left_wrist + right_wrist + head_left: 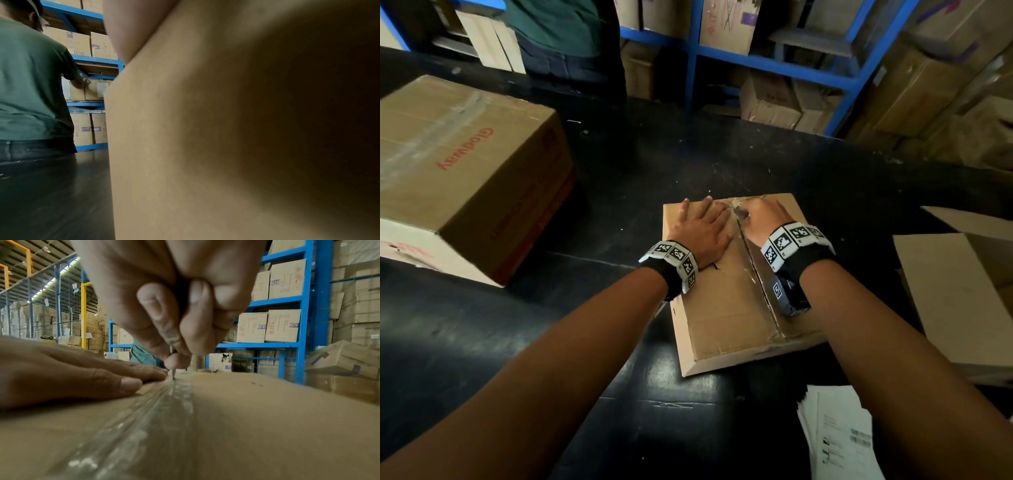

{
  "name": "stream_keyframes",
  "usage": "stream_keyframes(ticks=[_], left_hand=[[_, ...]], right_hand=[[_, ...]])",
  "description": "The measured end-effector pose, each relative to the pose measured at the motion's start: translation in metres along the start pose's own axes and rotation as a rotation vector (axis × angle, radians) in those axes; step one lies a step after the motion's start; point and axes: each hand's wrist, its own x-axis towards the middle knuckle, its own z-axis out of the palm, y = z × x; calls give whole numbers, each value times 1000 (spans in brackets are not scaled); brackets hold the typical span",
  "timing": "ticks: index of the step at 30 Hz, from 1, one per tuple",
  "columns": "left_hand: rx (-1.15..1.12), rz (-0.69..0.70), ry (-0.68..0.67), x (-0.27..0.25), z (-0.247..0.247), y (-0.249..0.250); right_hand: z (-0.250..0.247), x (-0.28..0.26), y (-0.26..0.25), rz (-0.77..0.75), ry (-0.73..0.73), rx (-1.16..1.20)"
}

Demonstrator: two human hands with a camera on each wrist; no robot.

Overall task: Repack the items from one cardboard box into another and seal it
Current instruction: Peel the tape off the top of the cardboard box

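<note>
A small flat cardboard box lies on the black table, its middle seam covered by clear tape. My left hand presses flat, fingers straight, on the left flap beside the seam. My right hand is curled round a small dark cutter, whose thin blade tip touches the tape near the box's far edge. In the right wrist view my right hand pinches the cutter, and my left hand lies flat to its left. The left wrist view shows mostly the box's side.
A large closed carton stands at the left of the table. An open cardboard box sits at the right, with printed papers in front of it. A person in a green shirt stands beyond the table by blue shelves of cartons.
</note>
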Motion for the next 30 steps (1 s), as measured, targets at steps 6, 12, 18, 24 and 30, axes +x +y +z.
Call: stream_keyframes(ticks=[6,12,18,24,30], left_hand=[[6,-3,-16,-2,-4,1],[21,-12,-47,-1,-4,3],[21,-13,-60,-1,-3,3],[43,-34,-78,-2,-4,5],[14,18,13,-28,-10,30]], right_hand=[[-1,-10,-2,35,-79,-32],[-5,-22,11,3,-171,-17],[-7,-60,19,-4,-249,-33],[-10,-100,26,12,-337,-39],[-6,-126,34,21,-241,53]])
